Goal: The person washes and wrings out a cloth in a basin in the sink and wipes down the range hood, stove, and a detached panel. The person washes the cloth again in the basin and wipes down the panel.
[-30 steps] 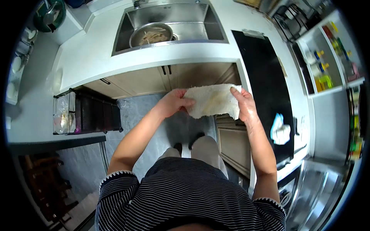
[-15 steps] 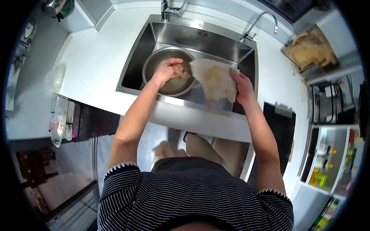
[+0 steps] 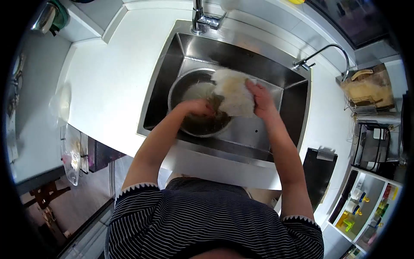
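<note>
At the left, the white table (image 3: 108,80) runs smooth up to a steel sink (image 3: 241,140), where a round metal bowl (image 3: 177,93) holds cloudy liquid. The left hand (image 3: 200,107) is over the bowl, fingers partly curled and blurred; whether they grip anything, I cannot tell. Just right of it, a pale, ragged-edged cloth (image 3: 235,90) with a tan patch hangs over the bowl's right side. It looks light and limp, likely slippery if wet, and its frayed rim may tear under a hard pull; a broad pinch on opposite edges should suit it. The right hand (image 3: 262,99) is closed on its right edge, thumb on top. A chrome faucet (image 3: 198,19) stands at the far side; far right are a slender curved tap (image 3: 345,54) and a cutting board (image 3: 368,90).
</note>
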`<state>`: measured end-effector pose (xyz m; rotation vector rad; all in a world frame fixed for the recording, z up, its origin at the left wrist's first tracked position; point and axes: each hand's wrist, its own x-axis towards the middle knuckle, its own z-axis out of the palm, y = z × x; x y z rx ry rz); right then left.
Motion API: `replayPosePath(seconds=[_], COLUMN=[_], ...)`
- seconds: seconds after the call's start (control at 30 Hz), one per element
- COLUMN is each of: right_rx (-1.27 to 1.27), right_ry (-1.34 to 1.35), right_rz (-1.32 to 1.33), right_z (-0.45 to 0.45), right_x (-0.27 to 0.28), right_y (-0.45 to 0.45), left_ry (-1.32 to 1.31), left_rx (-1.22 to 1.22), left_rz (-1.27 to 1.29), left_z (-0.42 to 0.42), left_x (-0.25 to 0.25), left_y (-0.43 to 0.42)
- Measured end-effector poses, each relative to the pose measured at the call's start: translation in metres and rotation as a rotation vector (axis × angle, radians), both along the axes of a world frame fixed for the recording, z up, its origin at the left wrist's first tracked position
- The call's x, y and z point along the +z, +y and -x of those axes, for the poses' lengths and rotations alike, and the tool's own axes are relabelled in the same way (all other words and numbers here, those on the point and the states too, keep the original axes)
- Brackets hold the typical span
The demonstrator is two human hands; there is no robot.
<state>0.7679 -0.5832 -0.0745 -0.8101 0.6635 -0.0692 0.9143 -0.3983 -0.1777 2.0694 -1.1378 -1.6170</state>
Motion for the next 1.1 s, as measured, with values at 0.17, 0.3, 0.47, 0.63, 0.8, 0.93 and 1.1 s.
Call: replayPosePath(seconds=[0.17, 0.3, 0.47, 0.63, 0.8, 0.93, 1.1], right_rx=[0.011, 0.494, 0.291, 0.236, 0.369, 0.301, 0.229], right_ry=[0.334, 0.562, 0.481, 0.121, 0.567, 0.579, 0.372], right_rz=[0.652, 1.323, 1.068, 1.468, 1.419, 1.394, 1.455], right_z=[-0.064, -0.074, -0.07, -0.101, -0.116, -0.096, -0.064], right_x=[-0.134, -0.187, -0.187, -0.101, -0.135, -0.167, -0.17], right_y=[0.039, 0.081, 0.064, 0.142, 0.107, 0.068, 0.078], left_ry=[0.46, 0.208, 0.645, 1.246, 1.024, 1.039, 0.1], left_rx=[1.168, 0.948, 1.281, 1.485, 1.467, 1.549, 0.909], left_rz=[0.234, 0.191, 0.171, 0.163, 0.193, 0.302, 0.255], left_z=[-0.044, -0.045, -0.039, -0.036, -0.025, -0.035, -0.046], left_x=[-0.019, -0.047, -0.086, -0.076, -0.049, -0.042, -0.091], left_y=[0.016, 0.001, 0.007, 0.002, -0.003, -0.005, 0.015])
